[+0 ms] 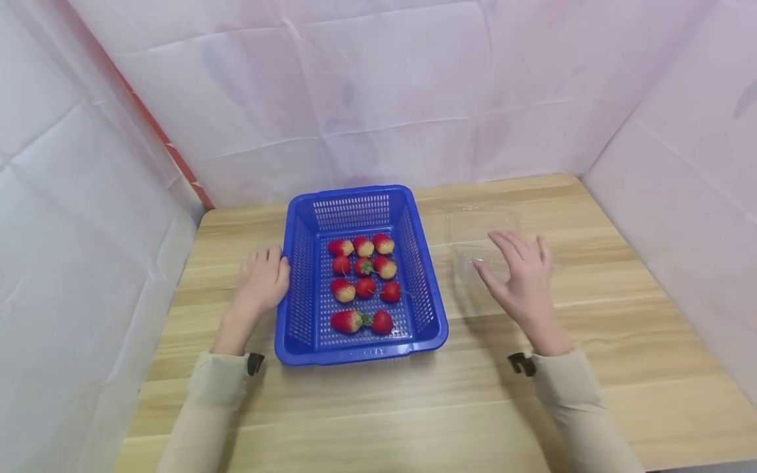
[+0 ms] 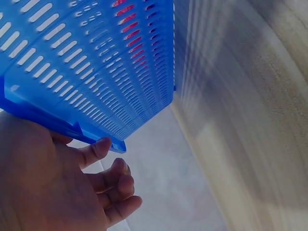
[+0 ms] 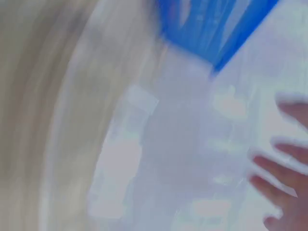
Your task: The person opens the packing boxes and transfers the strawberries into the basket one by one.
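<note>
A blue plastic basket [image 1: 361, 357] with slotted walls holds several red-and-yellow strawberries [image 1: 346, 321] and round red fruits [image 1: 391, 292], some with thin stems like cherries. At the basket's left side, my left hand [image 1: 264, 279] grips the rim between thumb and index finger; in the left wrist view its other fingers curl loosely below the rim [image 2: 62, 127]. To the right, a clear plastic container [image 1: 480, 220] lies on the table, its outline faint. Over it hovers my right hand [image 1: 523, 282], fingers spread and holding nothing. The right wrist view is blurred.
A wooden table [image 1: 378, 420] carries everything. Pale patterned sheets [image 1: 378, 98] hang behind it and along both sides. A red strip [image 1: 150, 121] runs down the back left corner.
</note>
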`<state>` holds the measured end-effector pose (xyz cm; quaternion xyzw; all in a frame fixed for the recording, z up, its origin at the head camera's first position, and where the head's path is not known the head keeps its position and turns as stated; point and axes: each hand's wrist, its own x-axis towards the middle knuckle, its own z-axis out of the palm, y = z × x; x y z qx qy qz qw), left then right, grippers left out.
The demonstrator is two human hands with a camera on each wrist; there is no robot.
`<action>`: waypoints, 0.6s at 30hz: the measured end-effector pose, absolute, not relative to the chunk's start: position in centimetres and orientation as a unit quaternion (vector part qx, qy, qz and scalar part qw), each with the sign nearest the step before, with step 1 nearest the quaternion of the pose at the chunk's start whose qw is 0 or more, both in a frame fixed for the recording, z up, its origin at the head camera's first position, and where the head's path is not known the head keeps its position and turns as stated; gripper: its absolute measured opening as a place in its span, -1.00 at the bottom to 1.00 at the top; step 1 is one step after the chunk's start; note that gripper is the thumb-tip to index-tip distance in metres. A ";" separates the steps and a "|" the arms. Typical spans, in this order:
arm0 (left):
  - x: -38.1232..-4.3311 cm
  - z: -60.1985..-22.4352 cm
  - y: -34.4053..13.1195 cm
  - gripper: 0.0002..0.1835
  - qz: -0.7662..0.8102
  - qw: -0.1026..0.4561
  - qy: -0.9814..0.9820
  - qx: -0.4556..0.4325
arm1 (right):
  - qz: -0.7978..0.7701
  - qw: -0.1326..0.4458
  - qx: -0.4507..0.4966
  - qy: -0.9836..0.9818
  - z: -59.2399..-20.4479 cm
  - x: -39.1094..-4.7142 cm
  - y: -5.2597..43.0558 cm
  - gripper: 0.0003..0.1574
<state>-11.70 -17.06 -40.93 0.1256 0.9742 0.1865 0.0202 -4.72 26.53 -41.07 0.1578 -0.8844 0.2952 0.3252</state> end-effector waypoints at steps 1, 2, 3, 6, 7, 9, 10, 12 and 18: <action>-11.7 -40.9 -17.1 -0.59 0.185 0.019 0.975 0.121 | 0.283 0.311 0.155 -0.894 -41.3 -4.5 27.4 -0.41; -11.7 -40.9 -17.2 -0.58 0.183 0.018 0.976 0.117 | 0.274 0.290 0.159 -0.903 -41.7 -4.4 28.1 -0.40; -11.7 -40.8 -17.3 -0.58 0.180 0.018 0.977 0.115 | 0.273 0.269 0.169 -0.908 -42.3 -4.3 28.7 -0.41; -11.5 -40.8 -17.4 -0.57 0.171 0.017 0.979 0.110 | 0.280 0.237 0.205 -0.907 -44.2 -4.7 29.2 -0.50; -11.5 -40.8 -17.5 -0.57 0.169 0.017 0.979 0.110 | 0.286 0.235 0.215 -0.904 -44.8 -5.0 29.1 -0.52; -11.5 -40.7 -17.6 -0.57 0.169 0.018 0.979 0.110 | 0.296 0.237 0.232 -0.896 -45.9 -5.9 28.5 -0.56; -11.5 -40.6 -17.7 -0.57 0.169 0.018 0.980 0.107 | 0.301 0.238 0.240 -0.892 -46.3 -6.5 28.1 -0.58; -11.5 -40.5 -17.9 -0.57 0.167 0.019 0.981 0.099 | 0.307 0.237 0.252 -0.886 -46.8 -7.9 27.4 -0.63; -11.7 -40.6 -17.4 -0.56 0.154 0.013 0.984 0.089 | 0.328 0.240 0.274 -0.872 -47.4 -11.1 27.5 -0.60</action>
